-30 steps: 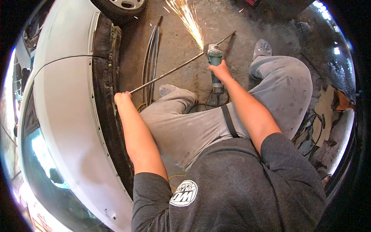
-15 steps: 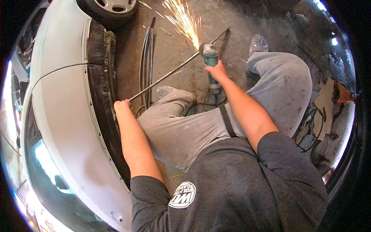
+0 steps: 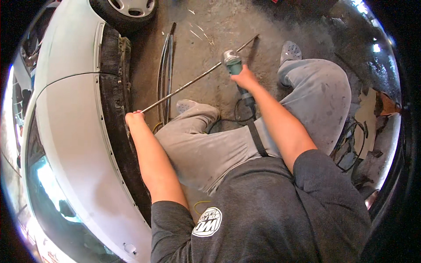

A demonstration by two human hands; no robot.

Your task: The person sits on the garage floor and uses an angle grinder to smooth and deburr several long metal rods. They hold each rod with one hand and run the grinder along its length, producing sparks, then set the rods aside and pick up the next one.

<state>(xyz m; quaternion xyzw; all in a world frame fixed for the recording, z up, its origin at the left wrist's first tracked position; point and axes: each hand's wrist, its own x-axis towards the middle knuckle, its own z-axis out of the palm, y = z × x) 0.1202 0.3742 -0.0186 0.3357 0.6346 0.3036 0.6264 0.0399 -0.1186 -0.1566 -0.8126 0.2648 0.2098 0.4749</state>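
Note:
My left hand (image 3: 135,117) is closed round the near left end of a long, thin metal rod (image 3: 186,86). The rod slants up and away to the right, its far end above the concrete floor. In my right hand (image 3: 245,79) is a green angle grinder (image 3: 234,65) with a silver head, gripped round its body. Its head overlaps the rod toward the far end; whether the disc touches the metal I cannot tell. A few faint sparks (image 3: 199,33) show beyond it. A dark cord runs from the grinder's rear end near my lap.
A silver car (image 3: 72,114) stands along my left, its dark, exposed sill (image 3: 116,105) beside my left hand. A wheel (image 3: 131,11) is at the far left. Several long strips (image 3: 165,70) lie on the floor beyond my left foot. Cables (image 3: 359,144) and scraps lie to the right.
The bright spray of sparks has shrunk to a few streaks. The grinder has tilted and shifted slightly left, and my left hand with the rod's end has moved a little left.

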